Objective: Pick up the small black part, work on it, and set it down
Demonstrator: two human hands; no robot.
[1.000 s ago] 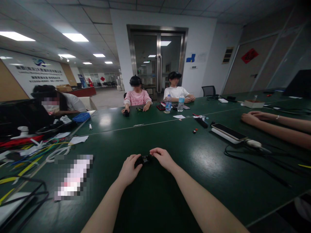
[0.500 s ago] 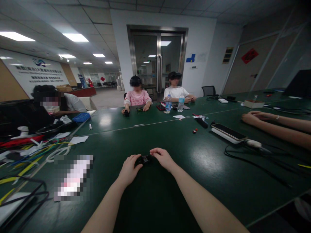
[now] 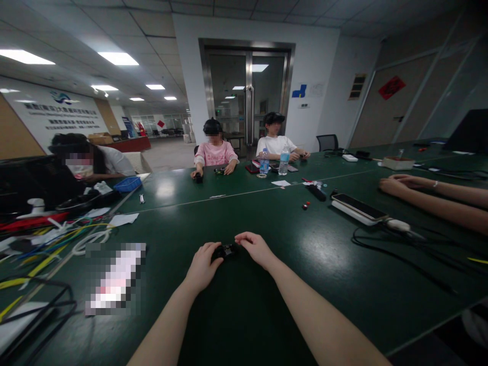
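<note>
A small black part [image 3: 225, 251] sits low over the green table [image 3: 267, 213], held between both my hands. My left hand [image 3: 202, 267] curls its fingers round the part's left end. My right hand [image 3: 256, 249] pinches the right end with bent fingers. What the part is exactly I cannot make out; most of it is hidden by my fingers.
Coloured wires [image 3: 46, 244] and black cables lie at the left. A phone on a white power strip [image 3: 356, 208] with a black cord lies at the right, near another person's forearms [image 3: 438, 203]. Three people sit across the table, with water bottles [image 3: 283, 161] by them.
</note>
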